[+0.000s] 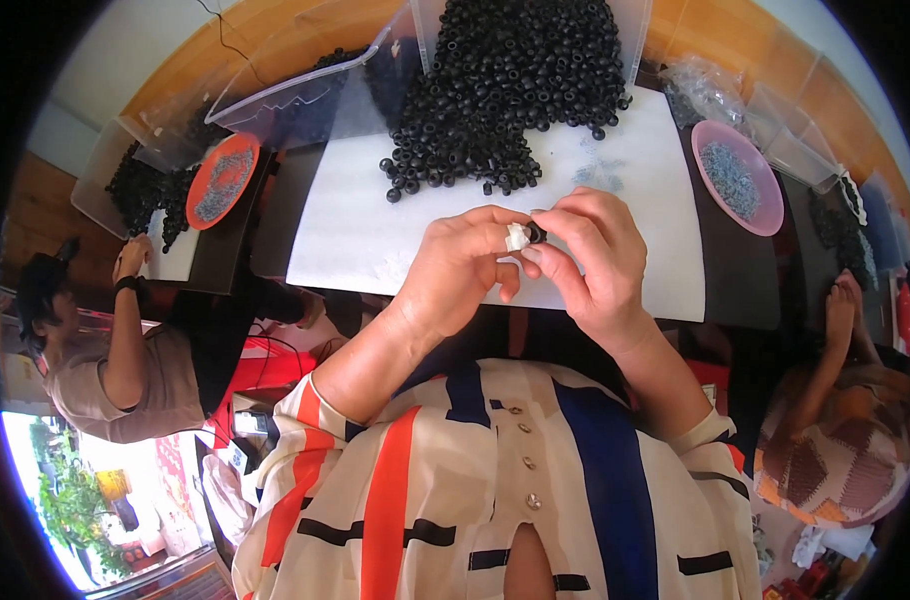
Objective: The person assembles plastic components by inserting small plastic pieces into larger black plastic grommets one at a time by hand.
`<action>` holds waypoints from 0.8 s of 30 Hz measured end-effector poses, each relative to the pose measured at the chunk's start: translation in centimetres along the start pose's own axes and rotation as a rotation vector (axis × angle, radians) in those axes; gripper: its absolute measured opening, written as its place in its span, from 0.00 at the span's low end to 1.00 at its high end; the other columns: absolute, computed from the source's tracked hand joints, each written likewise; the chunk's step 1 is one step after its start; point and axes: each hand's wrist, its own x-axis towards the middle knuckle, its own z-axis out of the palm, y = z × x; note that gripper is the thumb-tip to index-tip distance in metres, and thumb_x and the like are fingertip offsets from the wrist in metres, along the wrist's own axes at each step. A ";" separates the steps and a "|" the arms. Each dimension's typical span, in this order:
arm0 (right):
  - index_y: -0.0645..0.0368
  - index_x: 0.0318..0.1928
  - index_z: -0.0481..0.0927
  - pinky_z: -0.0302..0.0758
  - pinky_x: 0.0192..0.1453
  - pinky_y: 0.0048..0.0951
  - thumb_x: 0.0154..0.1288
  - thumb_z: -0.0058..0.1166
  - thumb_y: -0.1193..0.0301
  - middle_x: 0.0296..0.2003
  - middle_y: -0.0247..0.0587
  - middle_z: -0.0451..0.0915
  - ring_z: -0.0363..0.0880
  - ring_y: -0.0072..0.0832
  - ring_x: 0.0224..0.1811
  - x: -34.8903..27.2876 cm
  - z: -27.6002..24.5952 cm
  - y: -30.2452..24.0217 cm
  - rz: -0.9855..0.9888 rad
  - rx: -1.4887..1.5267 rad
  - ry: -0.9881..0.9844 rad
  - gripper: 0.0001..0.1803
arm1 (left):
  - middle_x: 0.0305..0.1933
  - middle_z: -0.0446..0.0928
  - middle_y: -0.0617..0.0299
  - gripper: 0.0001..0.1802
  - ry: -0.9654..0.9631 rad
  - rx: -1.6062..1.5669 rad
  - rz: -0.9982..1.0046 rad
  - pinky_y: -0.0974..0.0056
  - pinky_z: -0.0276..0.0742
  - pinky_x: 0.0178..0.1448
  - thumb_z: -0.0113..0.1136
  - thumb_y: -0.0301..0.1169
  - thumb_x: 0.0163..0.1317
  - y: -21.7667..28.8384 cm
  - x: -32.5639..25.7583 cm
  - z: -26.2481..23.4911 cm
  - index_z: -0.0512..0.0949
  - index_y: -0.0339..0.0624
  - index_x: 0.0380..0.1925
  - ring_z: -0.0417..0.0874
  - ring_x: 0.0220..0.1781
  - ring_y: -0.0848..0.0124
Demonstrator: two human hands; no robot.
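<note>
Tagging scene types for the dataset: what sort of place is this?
Probably a small hand-assembly workshop. A heap of black rings lies on a white mat, a pink dish of small metal parts beside it, and another person works at a like station to the left.

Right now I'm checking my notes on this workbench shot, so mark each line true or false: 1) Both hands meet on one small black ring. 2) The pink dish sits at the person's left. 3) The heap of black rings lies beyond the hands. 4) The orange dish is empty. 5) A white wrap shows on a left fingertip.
1) True: the left hand and right hand pinch a small black ring between them.
2) False: the pink dish is at the right.
3) True: the heap of black rings lies farther up the white sheet.
4) False: the orange dish holds small grey pieces.
5) True: the white wrap covers it.
</note>
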 end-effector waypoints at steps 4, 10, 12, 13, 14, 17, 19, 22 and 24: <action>0.57 0.40 0.81 0.72 0.40 0.38 0.48 0.67 0.76 0.34 0.39 0.78 0.77 0.40 0.36 0.1 -1.1 -0.4 -0.029 0.052 -0.134 0.15 | 0.36 0.82 0.50 0.14 0.044 0.158 0.003 0.66 0.75 0.26 0.60 0.27 0.66 -0.3 -1.1 -0.4 0.80 0.27 0.47 0.84 0.30 0.63; 0.57 0.38 0.82 0.73 0.40 0.38 0.47 0.66 0.79 0.33 0.39 0.77 0.77 0.40 0.36 -1.8 -0.9 -1.8 0.099 0.239 -0.227 0.14 | 0.32 0.80 0.56 0.10 0.100 0.326 -0.051 0.71 0.70 0.26 0.62 0.23 0.64 -1.0 -3.6 -1.0 0.81 0.26 0.42 0.78 0.28 0.74; 0.57 0.37 0.82 0.73 0.39 0.40 0.48 0.66 0.79 0.32 0.39 0.77 0.77 0.42 0.36 -1.5 -1.0 -2.1 0.102 0.263 -0.299 0.13 | 0.27 0.79 0.59 0.10 0.107 0.346 -0.071 0.73 0.67 0.25 0.65 0.24 0.62 -1.0 -4.1 -1.2 0.83 0.28 0.41 0.75 0.24 0.76; 0.57 0.37 0.82 0.73 0.39 0.40 0.48 0.66 0.79 0.32 0.39 0.77 0.77 0.42 0.36 -1.1 -1.1 -1.8 0.103 0.265 -0.304 0.13 | 0.27 0.79 0.59 0.10 0.110 0.341 -0.071 0.73 0.67 0.25 0.65 0.24 0.62 -0.9 -4.2 -1.5 0.83 0.28 0.41 0.75 0.24 0.76; 0.58 0.36 0.81 0.73 0.39 0.40 0.49 0.65 0.79 0.31 0.40 0.76 0.77 0.42 0.35 -0.7 -1.3 -1.2 0.099 0.223 -0.302 0.12 | 0.30 0.80 0.57 0.10 0.132 0.377 -0.049 0.73 0.68 0.24 0.64 0.22 0.63 -0.6 -4.2 -2.2 0.82 0.27 0.42 0.77 0.26 0.75; 0.59 0.33 0.80 0.73 0.40 0.42 0.51 0.63 0.80 0.29 0.42 0.75 0.77 0.42 0.36 0.0 -1.0 0.7 0.142 0.062 -0.281 0.08 | 0.32 0.81 0.54 0.09 0.192 0.386 0.041 0.74 0.68 0.22 0.63 0.21 0.62 -0.3 -3.7 -3.1 0.82 0.27 0.42 0.80 0.27 0.74; 0.59 0.31 0.78 0.74 0.39 0.42 0.49 0.61 0.82 0.29 0.43 0.75 0.77 0.44 0.35 0.2 -0.2 1.6 0.140 -0.086 -0.276 0.08 | 0.32 0.81 0.53 0.09 0.217 0.250 0.073 0.75 0.69 0.22 0.62 0.21 0.62 -0.2 -3.6 -3.5 0.81 0.27 0.42 0.80 0.26 0.73; 0.59 0.30 0.78 0.73 0.44 0.39 0.50 0.58 0.81 0.31 0.41 0.75 0.76 0.41 0.40 0.3 2.0 1.4 -0.014 -0.163 -0.375 0.06 | 0.33 0.81 0.52 0.10 0.223 0.232 0.078 0.74 0.70 0.22 0.62 0.21 0.63 -0.4 -3.5 -4.1 0.80 0.26 0.43 0.81 0.27 0.73; 0.59 0.29 0.78 0.71 0.49 0.36 0.53 0.56 0.77 0.35 0.38 0.75 0.74 0.37 0.44 0.2 3.2 1.3 -0.139 -0.222 -0.493 0.02 | 0.33 0.81 0.52 0.10 0.226 0.198 0.086 0.74 0.70 0.22 0.62 0.21 0.63 -0.3 -3.5 -4.3 0.80 0.26 0.43 0.81 0.28 0.73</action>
